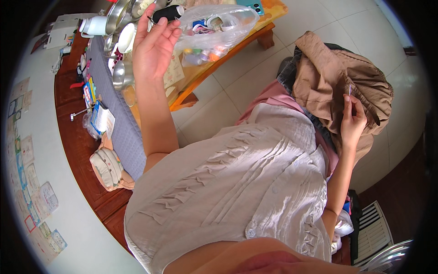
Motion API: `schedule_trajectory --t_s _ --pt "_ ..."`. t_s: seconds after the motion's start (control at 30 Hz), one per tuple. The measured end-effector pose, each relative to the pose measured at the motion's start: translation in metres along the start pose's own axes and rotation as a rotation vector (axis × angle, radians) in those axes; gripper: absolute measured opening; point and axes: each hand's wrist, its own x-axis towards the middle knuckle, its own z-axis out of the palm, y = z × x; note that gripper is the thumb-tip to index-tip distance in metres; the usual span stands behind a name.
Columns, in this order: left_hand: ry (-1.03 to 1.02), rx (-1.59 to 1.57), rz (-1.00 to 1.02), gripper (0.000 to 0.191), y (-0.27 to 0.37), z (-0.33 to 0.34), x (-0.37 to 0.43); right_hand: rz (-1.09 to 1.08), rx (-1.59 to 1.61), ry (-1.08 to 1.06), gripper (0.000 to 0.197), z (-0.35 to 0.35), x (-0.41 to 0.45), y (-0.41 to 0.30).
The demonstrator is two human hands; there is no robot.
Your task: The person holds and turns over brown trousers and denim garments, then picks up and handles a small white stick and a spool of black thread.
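Note:
My left hand (155, 44) is raised over the low table (193, 87), palm towards me. Between its thumb and fingers is a spool of black thread (166, 14) with a white end; a short dark strand shows by the fingertips. My right hand (354, 121) pinches a thin, shiny needle (349, 89), its tip pointing away from me. Under that hand, a brown cloth garment (321, 78) lies bunched across my lap, with a dark slit or strip near its right side. Any thread in the needle is too fine to tell.
Beside my left hand, a clear plastic bag (236, 30) holds colourful spools and small items. A teal phone (251, 6) rests at the table's far edge. Metal bowls (122, 73) and a white jug (94, 26) stand leftward. A wooden bench (77, 150) carries a grey-blue pad (119, 123).

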Motion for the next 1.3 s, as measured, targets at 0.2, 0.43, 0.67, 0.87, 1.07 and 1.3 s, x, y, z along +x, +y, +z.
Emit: schedule_trajectory --t_s 0.2,0.43,0.67,0.87,1.07,1.3 --pt "0.138 0.37 0.178 0.041 -0.005 -0.003 0.009 0.101 0.008 -0.021 0.02 -0.006 -0.001 -0.002" --pt "-0.147 1.105 -0.038 0.034 0.013 -0.036 0.036 -0.028 0.095 -0.016 0.021 0.0 0.005 -0.01" --pt "-0.256 0.875 -0.11 0.028 0.042 -0.017 0.037 -0.004 0.045 -0.036 0.02 -0.001 0.006 -0.025" --pt "-0.288 0.414 -0.094 0.037 0.027 -0.004 0.027 0.069 0.45 -0.194 0.018 0.018 0.016 -0.073" --pt "-0.358 0.252 -0.162 0.041 0.006 0.021 0.014 -0.061 0.67 -0.434 0.027 0.092 0.033 -0.168" --pt "-0.397 0.116 -0.174 0.042 -0.007 0.033 0.005 -0.041 0.647 -0.775 0.032 0.143 0.059 -0.192"
